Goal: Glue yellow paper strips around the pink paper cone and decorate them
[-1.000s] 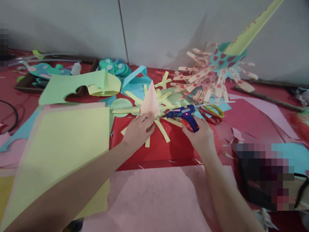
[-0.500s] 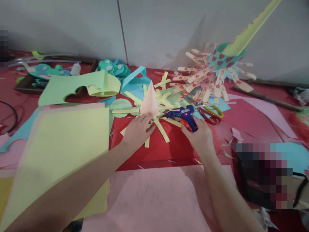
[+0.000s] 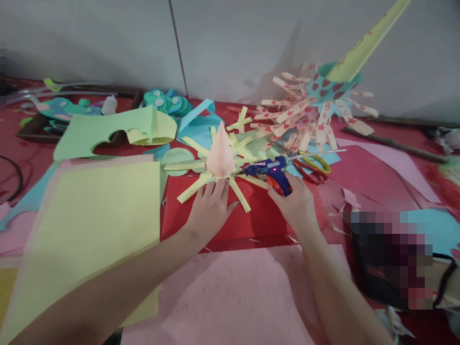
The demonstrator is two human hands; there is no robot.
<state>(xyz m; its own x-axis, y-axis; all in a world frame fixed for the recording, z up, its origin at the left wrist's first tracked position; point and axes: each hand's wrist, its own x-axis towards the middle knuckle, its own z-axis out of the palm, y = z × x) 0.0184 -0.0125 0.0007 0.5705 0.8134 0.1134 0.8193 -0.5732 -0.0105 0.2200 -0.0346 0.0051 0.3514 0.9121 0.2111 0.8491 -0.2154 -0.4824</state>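
My right hand [image 3: 295,197] grips a blue hot glue gun [image 3: 276,168], with a clear glue stick [image 3: 319,153] poking out of its back. Its nozzle points left, close to the base of a pale pink paper cone [image 3: 220,155]. The cone stands upright in the middle of several pale yellow paper strips [image 3: 189,189] that spread out like rays. My left hand [image 3: 211,206] lies in front of the cone, fingers stretched out over the strips near its base. Beneath them is a red sheet [image 3: 201,215].
Scissors with red and yellow handles [image 3: 316,168] lie right of the glue gun. A decorated paper model with a tall yellow cone [image 3: 366,45] stands at the back right. Large yellow sheets [image 3: 93,230] cover the left; a pink sheet [image 3: 230,292] lies in front. Dark sticks [image 3: 395,143] lie far right.
My left hand has slid down towards me, from against the cone's lower side to the strips before its base. The glue gun stays in my right hand, nearly still.
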